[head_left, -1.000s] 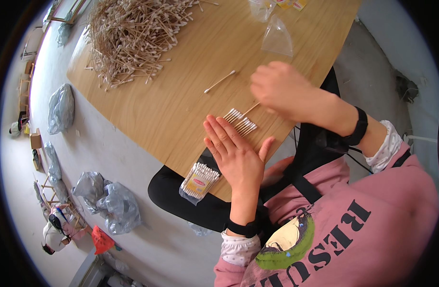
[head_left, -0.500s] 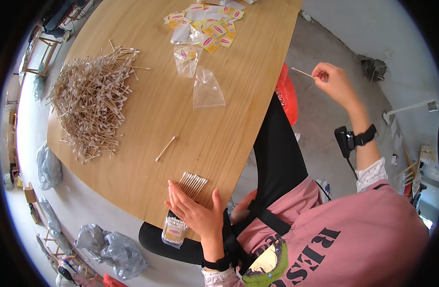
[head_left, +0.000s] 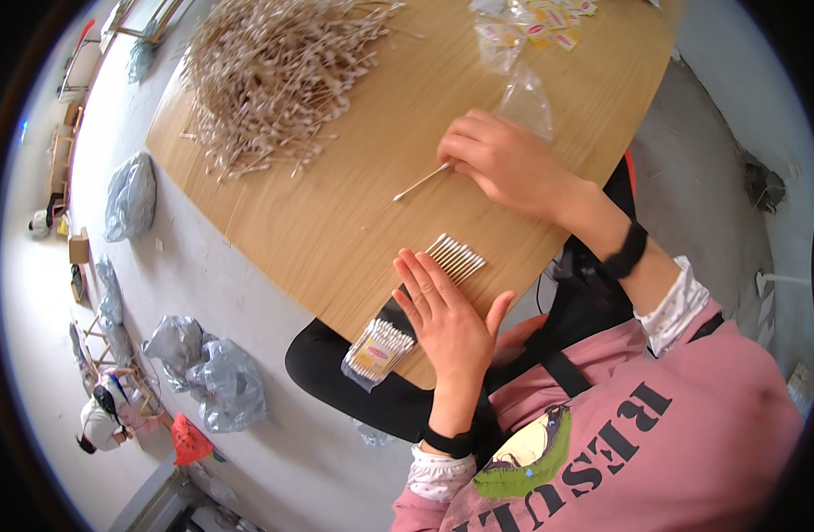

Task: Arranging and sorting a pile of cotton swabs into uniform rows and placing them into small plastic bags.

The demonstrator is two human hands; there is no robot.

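Note:
My left hand [head_left: 447,319] lies flat, fingers stretched and thumb apart, beside a neat row of cotton swabs [head_left: 457,257] near the table's edge. Part of that row is hidden beneath the fingers. By its wrist side, a small clear bag packed with cotton swabs [head_left: 376,350] sits at the table edge, a yellow label showing. Farther out, my right hand [head_left: 504,164] is closed, its fingertips pinching the end of a single cotton swab [head_left: 420,183]. That swab points left and toward me, low over the wooden table [head_left: 336,239].
A big heap of loose cotton swabs [head_left: 274,80] covers the far left of the table. Clear empty bags [head_left: 526,102] and yellow labels [head_left: 553,22] lie at the far right. Grey plastic bags [head_left: 225,381] stand on the floor, and another person [head_left: 101,417] is at lower left.
My right hand has come from over the floor at the right to the table, where it pinches a swab. The view has shifted; my left hand stays by the row.

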